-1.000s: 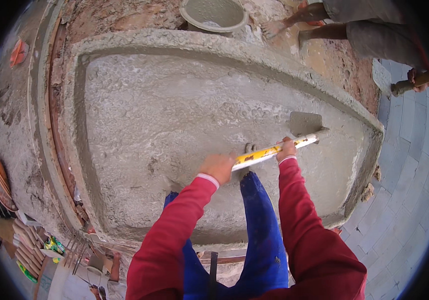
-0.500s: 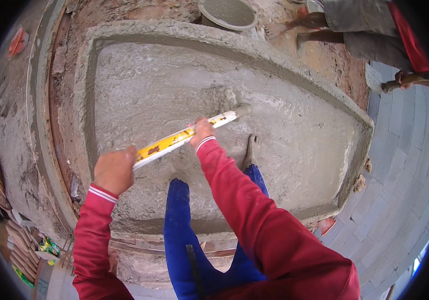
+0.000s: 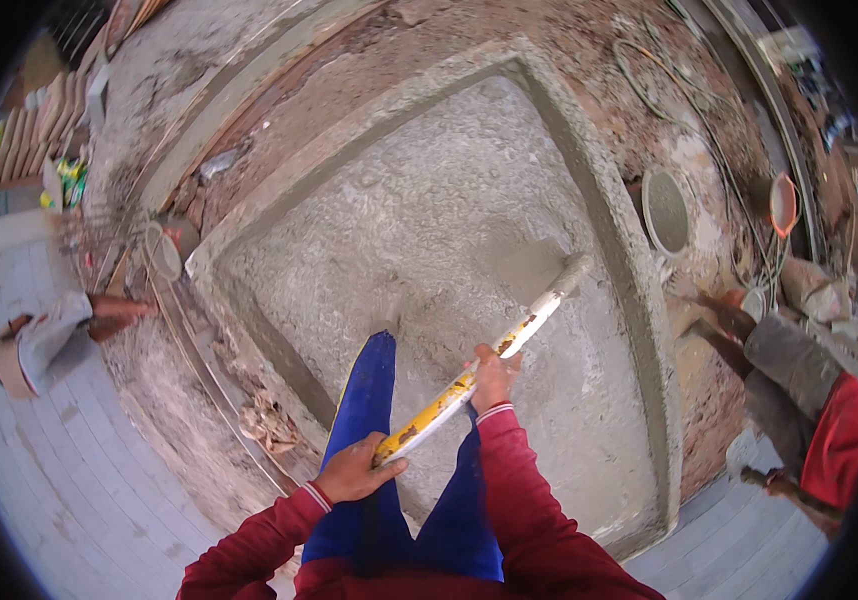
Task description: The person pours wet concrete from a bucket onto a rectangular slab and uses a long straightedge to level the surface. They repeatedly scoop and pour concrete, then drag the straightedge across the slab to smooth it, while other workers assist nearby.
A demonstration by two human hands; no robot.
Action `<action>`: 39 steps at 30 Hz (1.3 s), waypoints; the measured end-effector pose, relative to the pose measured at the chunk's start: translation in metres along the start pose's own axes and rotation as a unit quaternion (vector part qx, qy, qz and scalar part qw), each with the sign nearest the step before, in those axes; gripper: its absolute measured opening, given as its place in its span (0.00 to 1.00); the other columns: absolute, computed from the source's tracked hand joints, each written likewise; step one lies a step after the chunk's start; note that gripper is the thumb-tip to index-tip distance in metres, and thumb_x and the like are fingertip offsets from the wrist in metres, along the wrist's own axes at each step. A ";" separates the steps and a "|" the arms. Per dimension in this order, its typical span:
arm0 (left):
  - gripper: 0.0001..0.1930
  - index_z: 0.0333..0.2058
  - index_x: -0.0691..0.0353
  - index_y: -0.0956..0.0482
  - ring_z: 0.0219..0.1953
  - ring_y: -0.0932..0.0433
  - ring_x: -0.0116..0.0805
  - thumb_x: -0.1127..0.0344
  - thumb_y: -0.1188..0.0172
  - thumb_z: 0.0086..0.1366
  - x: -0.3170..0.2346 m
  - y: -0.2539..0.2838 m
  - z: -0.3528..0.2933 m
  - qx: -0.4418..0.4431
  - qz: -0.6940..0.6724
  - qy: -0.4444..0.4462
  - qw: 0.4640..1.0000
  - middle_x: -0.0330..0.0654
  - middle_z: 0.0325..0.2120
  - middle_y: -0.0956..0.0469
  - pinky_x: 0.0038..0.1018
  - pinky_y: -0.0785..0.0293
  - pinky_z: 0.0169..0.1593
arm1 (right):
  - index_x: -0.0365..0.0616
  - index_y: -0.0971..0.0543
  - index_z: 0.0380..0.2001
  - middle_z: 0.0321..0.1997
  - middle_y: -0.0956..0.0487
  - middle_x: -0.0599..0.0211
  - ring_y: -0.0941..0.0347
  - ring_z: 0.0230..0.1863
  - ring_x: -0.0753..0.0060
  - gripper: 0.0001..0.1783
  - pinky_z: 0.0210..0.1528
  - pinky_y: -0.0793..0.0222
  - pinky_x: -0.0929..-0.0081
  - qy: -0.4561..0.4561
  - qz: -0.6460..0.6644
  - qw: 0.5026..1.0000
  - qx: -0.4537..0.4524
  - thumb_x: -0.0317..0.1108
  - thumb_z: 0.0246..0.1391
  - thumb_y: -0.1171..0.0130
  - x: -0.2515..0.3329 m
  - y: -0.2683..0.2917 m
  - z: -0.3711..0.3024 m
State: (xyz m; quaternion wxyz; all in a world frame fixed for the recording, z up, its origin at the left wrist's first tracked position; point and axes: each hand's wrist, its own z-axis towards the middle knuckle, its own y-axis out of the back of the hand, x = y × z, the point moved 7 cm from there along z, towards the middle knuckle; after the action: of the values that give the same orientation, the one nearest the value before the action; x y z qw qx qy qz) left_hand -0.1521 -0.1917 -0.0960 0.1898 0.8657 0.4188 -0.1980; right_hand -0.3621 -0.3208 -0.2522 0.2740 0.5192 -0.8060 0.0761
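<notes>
Left hand (image 3: 354, 470): fingers closed round the butt end of the hoe (image 3: 439, 406).
Right hand (image 3: 495, 376): wrapped about mid-handle; spread grip probably for leverage.
Hoe blade (image 3: 531, 268): lies in wet mortar (image 3: 419, 200), right of centre.
Trough (image 3: 637, 305): raised rim, likely to pen mortar in.
Bucket (image 3: 666, 212): outside, near right-hand rim, perhaps for easy reach.

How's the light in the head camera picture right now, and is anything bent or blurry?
Head view: soft light, no hard shadows; fisheye distortion curves the trough and paving; corners black; detail softens toward the picture's edge, while the yellow-and-white handle looks fairly clear.
</notes>
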 end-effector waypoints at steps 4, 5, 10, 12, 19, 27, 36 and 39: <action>0.39 0.62 0.65 0.39 0.52 0.26 0.37 0.34 0.55 0.68 -0.039 -0.102 0.027 0.051 -0.407 -0.012 0.912 0.49 0.50 0.27 0.36 0.27 0.52 | 0.42 0.37 0.40 0.28 0.30 0.62 0.30 0.21 0.67 0.23 0.24 0.26 0.68 0.053 -0.182 0.969 0.157 0.25 0.41 0.38 0.053 0.048 0.006; 0.41 0.63 0.64 0.40 0.53 0.27 0.37 0.33 0.54 0.67 -0.044 -0.112 0.046 0.029 -0.464 0.003 0.885 0.49 0.50 0.27 0.36 0.28 0.52 | 0.42 0.36 0.40 0.28 0.30 0.63 0.30 0.21 0.67 0.22 0.24 0.26 0.69 0.064 -0.251 0.947 0.188 0.25 0.41 0.38 0.061 0.056 0.007; 0.44 0.54 0.59 0.31 0.51 0.25 0.39 0.22 0.50 0.56 -0.021 -0.164 0.145 -0.066 -0.771 0.050 0.631 0.47 0.46 0.25 0.40 0.29 0.52 | 0.36 0.34 0.48 0.32 0.25 0.59 0.27 0.23 0.67 0.27 0.27 0.26 0.68 0.153 -0.529 0.745 0.377 0.27 0.43 0.39 0.049 0.061 -0.076; 0.42 0.51 0.59 0.30 0.44 0.22 0.37 0.25 0.44 0.54 -0.007 -0.167 0.150 -0.089 -0.824 -0.021 0.559 0.44 0.41 0.24 0.37 0.26 0.48 | 0.36 0.35 0.53 0.34 0.25 0.55 0.26 0.24 0.65 0.30 0.28 0.26 0.65 0.195 -0.581 0.650 0.450 0.27 0.44 0.39 0.031 0.079 -0.119; 0.09 0.29 0.54 0.30 0.20 0.32 0.32 0.65 0.37 0.57 0.099 -0.231 0.079 -0.261 -0.951 -0.015 0.164 0.36 0.21 0.32 0.32 0.32 0.27 | 0.47 0.31 0.48 0.30 0.19 0.46 0.21 0.31 0.39 0.29 0.34 0.25 0.48 0.323 -0.849 0.184 0.375 0.39 0.42 0.32 0.021 0.139 -0.188; 0.08 0.24 0.56 0.31 0.23 0.32 0.37 0.66 0.39 0.53 0.127 -0.362 0.000 -0.326 -0.909 -0.092 -0.241 0.37 0.21 0.32 0.36 0.29 0.36 | 0.48 0.26 0.36 0.23 0.20 0.55 0.20 0.25 0.51 0.20 0.27 0.25 0.56 0.374 -0.777 -0.201 0.465 0.40 0.39 0.32 -0.051 0.060 -0.249; 0.07 0.35 0.60 0.37 0.22 0.29 0.36 0.66 0.48 0.65 0.288 -0.574 0.035 -0.485 -0.738 0.058 -0.465 0.42 0.21 0.31 0.35 0.24 0.32 | 0.41 0.21 0.36 0.24 0.19 0.52 0.19 0.26 0.50 0.13 0.30 0.24 0.56 0.343 -0.503 -0.450 0.654 0.35 0.45 0.40 -0.383 0.066 -0.269; 0.10 0.43 0.62 0.33 0.29 0.27 0.42 0.65 0.49 0.66 0.325 -0.611 0.080 -0.450 -0.768 0.183 -0.417 0.45 0.29 0.28 0.43 0.25 0.37 | 0.44 0.18 0.34 0.28 0.17 0.57 0.18 0.30 0.55 0.10 0.33 0.23 0.60 0.367 -0.478 -0.481 0.637 0.34 0.48 0.42 -0.436 0.081 -0.259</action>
State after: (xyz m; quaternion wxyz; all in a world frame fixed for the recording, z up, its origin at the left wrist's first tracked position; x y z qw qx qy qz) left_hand -0.4703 0.3320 -0.4264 -0.0821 0.7318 -0.6142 -0.2836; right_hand -0.2039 0.1680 -0.2485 0.1299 -0.2820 -0.7846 -0.5367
